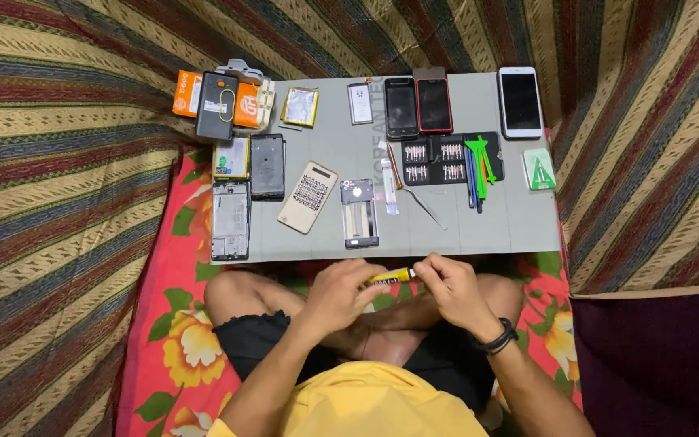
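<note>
Yellow tube (390, 277): small, with a black band; held level between both hands, just off the near edge of the grey mat (511, 218), above the crossed legs.
Left hand (340, 293): curled around the left end of the yellow tube, fingers folded in, thumb on top; wrist bent inward, forearm rising from near left.
Right hand (451, 285): fingertips pinched at the right tip of the yellow tube, apparently on its cap; knuckles raised, palm turned down; black band on the wrist; forearm rising from near right.
Grey mat: rectangular, laid over red floral cloth (173, 340), striped fabric all around.
Phone frame (360, 213): opened, lying near the mat's middle, just beyond the left hand.
Perforated beige cover (307, 197): tilted, left of the phone frame.
Dark back panel (268, 166): left of the beige cover; a second bare frame (230, 219) at the mat's near-left corner.
Screwdriver bit case (437, 162): black, open, right of centre; green and blue pry tools (477, 168) lying across its right part.
Tweezers (425, 207): slanted, near side of the bit case.
Black phone (401, 106), red phone (434, 105): side by side at the far edge.
White phone (520, 102): far-right corner, apart from the pair.
Green triangular pick card (540, 169): right edge of the mat.
Orange boxes (204, 99): far-left corner, a dark phone laid across them.
</note>
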